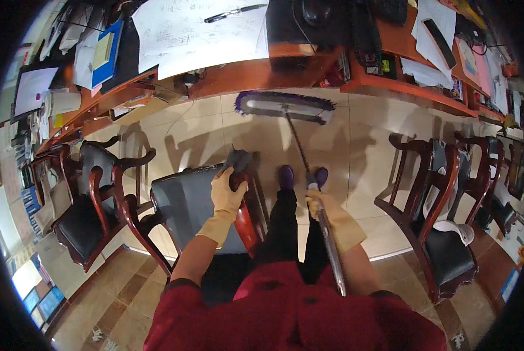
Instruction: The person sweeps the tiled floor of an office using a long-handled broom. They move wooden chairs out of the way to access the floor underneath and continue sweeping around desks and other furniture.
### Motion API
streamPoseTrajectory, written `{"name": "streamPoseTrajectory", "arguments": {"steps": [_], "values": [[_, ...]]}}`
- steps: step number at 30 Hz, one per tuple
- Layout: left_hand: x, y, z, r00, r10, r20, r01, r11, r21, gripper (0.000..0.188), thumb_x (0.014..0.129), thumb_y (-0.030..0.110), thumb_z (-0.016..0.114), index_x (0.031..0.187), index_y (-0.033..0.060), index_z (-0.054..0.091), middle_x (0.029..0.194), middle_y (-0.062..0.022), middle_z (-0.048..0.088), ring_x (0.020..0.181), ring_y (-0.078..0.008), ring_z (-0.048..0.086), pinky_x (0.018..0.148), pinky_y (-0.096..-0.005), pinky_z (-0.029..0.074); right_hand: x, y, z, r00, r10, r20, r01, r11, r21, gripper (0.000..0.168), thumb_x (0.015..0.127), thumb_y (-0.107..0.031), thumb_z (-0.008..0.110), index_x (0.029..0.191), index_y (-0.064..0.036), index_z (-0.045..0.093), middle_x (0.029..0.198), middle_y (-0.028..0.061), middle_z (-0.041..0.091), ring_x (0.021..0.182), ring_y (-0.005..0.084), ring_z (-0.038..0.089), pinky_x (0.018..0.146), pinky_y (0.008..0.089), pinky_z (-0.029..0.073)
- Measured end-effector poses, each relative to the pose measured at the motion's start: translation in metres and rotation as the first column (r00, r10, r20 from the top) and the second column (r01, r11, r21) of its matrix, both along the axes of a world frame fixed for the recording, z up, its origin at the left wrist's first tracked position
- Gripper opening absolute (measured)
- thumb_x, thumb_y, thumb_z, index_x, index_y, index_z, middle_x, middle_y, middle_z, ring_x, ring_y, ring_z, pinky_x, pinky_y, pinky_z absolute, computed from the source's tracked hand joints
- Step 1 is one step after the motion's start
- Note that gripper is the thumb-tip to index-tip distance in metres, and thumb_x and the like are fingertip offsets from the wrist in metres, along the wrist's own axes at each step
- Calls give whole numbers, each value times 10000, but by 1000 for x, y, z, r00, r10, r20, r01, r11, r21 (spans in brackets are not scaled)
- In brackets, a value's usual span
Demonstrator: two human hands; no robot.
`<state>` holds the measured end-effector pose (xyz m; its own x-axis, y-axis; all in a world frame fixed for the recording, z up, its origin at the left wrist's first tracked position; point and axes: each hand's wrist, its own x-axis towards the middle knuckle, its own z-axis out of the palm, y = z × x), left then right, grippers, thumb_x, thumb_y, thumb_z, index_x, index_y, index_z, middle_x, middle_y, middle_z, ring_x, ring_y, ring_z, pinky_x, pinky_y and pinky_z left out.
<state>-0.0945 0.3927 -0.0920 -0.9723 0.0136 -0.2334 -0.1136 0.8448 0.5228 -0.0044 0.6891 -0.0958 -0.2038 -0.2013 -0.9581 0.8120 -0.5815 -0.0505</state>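
Observation:
My left hand [227, 193], in a pale yellow rubber glove, grips the front end of a wooden chair's red-brown armrest [249, 223]. A dark grey piece that looks like cloth [239, 159] sticks out past its fingertips; whether the hand holds it too is unclear. That chair has a black padded seat [185, 197]. My right hand [325, 210], gloved alike, is closed around the metal pole [330, 245] of a flat dust mop. Ahead of my feet, the purple-fringed mop head [284, 106] lies on the tiled floor near the desk.
Wooden desks [240, 79] curve across the far side, bearing a large paper sheet [200, 35], a pen [234, 13] and folders [107, 52]. Armchairs stand at left [86, 219] and right [446, 259], the right one with a white cap [457, 230]. A thin cable [180, 115] trails on the floor.

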Motion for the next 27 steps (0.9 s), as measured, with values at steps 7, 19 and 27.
{"name": "streamPoseTrajectory", "arguments": {"steps": [7,19,27], "values": [[4,-1,1,1000,28,-14,-28,1000,5,583,671,299,769,1180,77,589,1199,-185,573,1115,-362,524,942,-426,442,23,-27,34,989,-98,-109,86,990,-109,247,907,-260,610,921,-20,555,546,-20,481,440,68,464,400,216,361],[-14,5,12,987,-143,80,157,963,-218,531,702,394,754,1092,56,628,1060,-176,627,1018,-357,581,876,-436,480,136,136,-14,995,-82,59,89,989,-118,276,903,-316,592,839,-52,544,556,-6,482,417,107,454,389,249,343],[-26,11,68,993,-103,-51,88,967,-238,181,823,197,658,926,51,630,928,-157,621,882,-320,612,784,-372,489,141,208,11,959,-248,-136,275,930,244,312,913,-323,580,1032,-35,582,740,52,620,519,106,526,415,220,378]]}}
